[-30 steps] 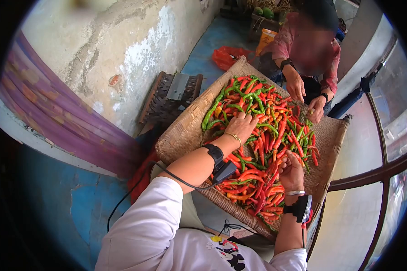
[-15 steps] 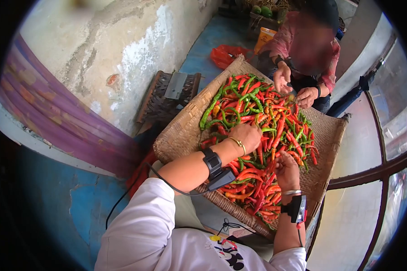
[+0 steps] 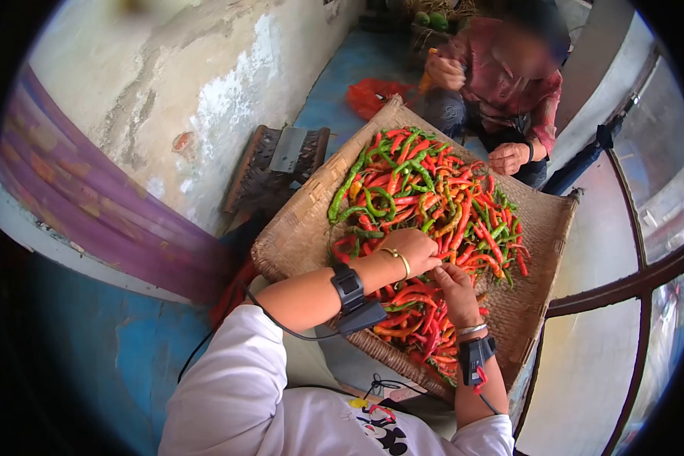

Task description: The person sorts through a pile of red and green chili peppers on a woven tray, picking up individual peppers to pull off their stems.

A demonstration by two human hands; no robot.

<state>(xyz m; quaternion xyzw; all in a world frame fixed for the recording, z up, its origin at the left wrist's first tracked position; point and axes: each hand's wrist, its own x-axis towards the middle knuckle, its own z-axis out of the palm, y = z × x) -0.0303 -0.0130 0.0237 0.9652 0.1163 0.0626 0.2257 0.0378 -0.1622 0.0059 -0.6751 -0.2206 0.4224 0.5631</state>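
Note:
A wide woven bamboo tray (image 3: pixel 292 235) lies in front of me, piled with red and green chili peppers (image 3: pixel 414 178). Over the middle of the pile, my left hand (image 3: pixel 410 249) has its fingers bent in a pinch. My right hand (image 3: pixel 457 292) comes in from the lower right, thumb and fingers also pinched. The fingertips of both hands meet just above the peppers. Whatever is between them is too small and covered to make out. A smaller heap of mostly red peppers (image 3: pixel 425 319) lies on the near side of the tray, below my hands.
Across the tray sits another person (image 3: pixel 501 91), one hand raised and the other near the tray's far edge. A red plastic bag (image 3: pixel 376 95) lies on the blue floor. A dark slatted seat (image 3: pixel 273 163) stands by the wall, and a glazed door (image 3: pixel 600 228) is at right.
My right hand has moved up and left to meet my left hand, which has shifted slightly down. The other person has leaned back and lifted one hand away from the peppers.

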